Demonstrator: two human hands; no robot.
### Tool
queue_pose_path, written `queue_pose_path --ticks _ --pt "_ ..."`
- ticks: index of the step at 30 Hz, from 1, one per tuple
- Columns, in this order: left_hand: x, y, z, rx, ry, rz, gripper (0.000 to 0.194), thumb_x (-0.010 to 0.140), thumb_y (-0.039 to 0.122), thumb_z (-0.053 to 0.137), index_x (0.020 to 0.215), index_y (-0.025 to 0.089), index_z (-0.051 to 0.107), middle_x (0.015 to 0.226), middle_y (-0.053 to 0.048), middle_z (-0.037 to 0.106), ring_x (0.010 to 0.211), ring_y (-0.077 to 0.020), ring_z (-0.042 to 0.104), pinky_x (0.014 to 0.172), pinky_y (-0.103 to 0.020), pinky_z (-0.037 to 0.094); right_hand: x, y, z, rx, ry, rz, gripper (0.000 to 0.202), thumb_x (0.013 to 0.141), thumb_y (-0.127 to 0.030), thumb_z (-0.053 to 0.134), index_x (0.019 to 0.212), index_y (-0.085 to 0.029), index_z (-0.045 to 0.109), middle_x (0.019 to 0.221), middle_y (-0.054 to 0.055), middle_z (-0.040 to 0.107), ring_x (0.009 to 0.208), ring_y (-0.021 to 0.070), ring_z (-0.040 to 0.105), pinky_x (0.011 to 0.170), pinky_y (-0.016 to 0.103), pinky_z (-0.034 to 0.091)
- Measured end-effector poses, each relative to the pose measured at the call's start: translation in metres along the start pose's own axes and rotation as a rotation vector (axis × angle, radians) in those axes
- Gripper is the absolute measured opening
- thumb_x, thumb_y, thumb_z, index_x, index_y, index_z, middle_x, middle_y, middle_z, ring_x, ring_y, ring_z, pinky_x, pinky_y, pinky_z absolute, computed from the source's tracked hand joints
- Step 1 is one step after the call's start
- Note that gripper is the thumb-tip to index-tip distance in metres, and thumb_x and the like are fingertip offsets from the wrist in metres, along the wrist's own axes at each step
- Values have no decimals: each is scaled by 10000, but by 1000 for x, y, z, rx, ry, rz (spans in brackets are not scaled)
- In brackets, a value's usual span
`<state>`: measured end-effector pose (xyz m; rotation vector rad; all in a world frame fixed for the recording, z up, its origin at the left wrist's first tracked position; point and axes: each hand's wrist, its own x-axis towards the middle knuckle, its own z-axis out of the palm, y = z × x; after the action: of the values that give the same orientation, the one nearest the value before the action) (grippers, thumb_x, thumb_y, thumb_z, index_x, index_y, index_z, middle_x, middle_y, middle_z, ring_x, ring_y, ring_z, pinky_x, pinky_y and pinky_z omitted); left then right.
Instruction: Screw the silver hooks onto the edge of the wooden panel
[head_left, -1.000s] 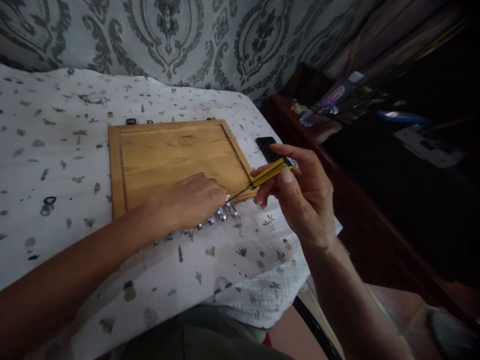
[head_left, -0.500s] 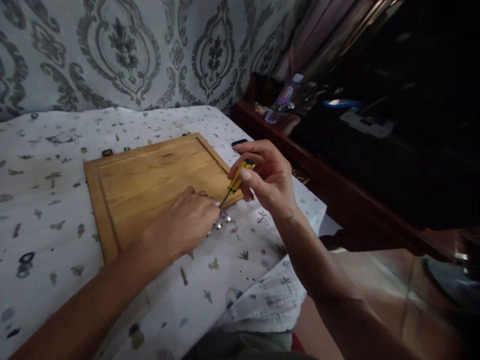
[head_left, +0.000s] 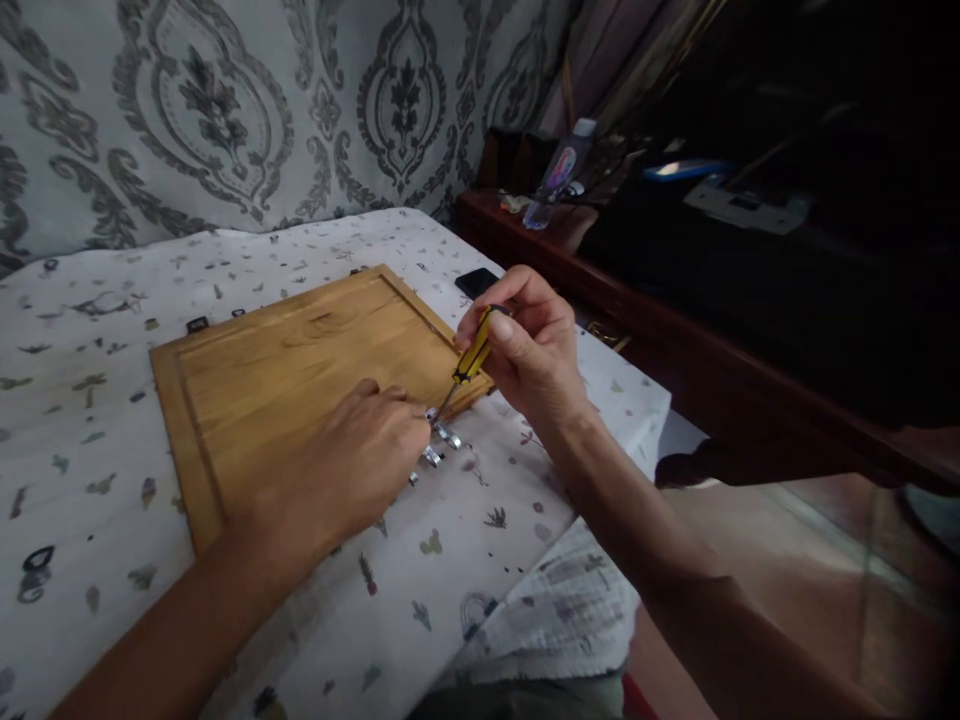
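Note:
A wooden panel with a raised frame [head_left: 285, 370] lies flat on a patterned white cloth [head_left: 112, 300]. My left hand [head_left: 352, 465] rests palm down on the panel's near right corner, fingers over a metal hinge [head_left: 442, 440] that sticks out past the edge. My right hand [head_left: 525, 345] grips a yellow-and-black screwdriver [head_left: 472, 355], tilted, with its tip down at the hinge beside my left fingertips. Part of the hinge is hidden under my left hand.
A black phone [head_left: 478, 282] lies on the cloth beyond my right hand. A dark wooden ledge [head_left: 675, 350] runs along the right, with a plastic bottle [head_left: 559, 175] and clutter at its far end. A patterned wall rises behind. The cloth's edge drops off at the near right.
The view has swung to the right and shifted. My right hand has brought the screwdriver more upright, tip at the hinge. My left hand stays on the panel's corner.

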<state>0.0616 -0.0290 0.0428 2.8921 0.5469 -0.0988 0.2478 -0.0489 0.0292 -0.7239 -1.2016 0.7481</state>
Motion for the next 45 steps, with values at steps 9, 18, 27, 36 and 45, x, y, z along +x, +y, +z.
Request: queue_pose_path --ticks 9,18,27,36,45 --pt "0 -2 0 -32 -13 21 243 877 -4 484 860 153 669 965 -57 702 967 -236 630 941 -433 443 26 -11 -16 8 -408 145 345 872 -459 735 944 -123 720 815 18 746 343 -14 449 297 130 301" --pt "-2 -4 3 -39 25 54 266 833 -39 485 868 156 662 956 -58 682 994 -237 621 925 -416 451 24 1 -17 85 -382 191 427 747 -564 800 876 -184 653 730 -18 748 284 -21 344 262 115 244" --pt "-1 -5 4 -29 25 52 205 826 -11 521 797 166 621 902 -41 660 916 -223 606 867 -395 441 9 -1 -21 -12 -201 186 392 693 -502 859 844 -209 647 857 -17 742 300 -21 378 250 136 281" --pt "1 -3 -1 -47 -27 37 201 840 -4 522 811 155 641 908 -56 671 940 -226 626 901 -400 461 6 1 -19 26 -272 215 356 776 -486 809 982 -216 704 789 -14 742 304 -1 381 254 151 269" --pt "0 -1 0 -17 -26 28 218 808 -19 502 806 150 640 903 -62 675 918 -238 630 869 -410 472 6 3 -19 -38 -256 182 328 717 -454 861 755 -196 661 855 11 765 305 -7 382 239 156 289"
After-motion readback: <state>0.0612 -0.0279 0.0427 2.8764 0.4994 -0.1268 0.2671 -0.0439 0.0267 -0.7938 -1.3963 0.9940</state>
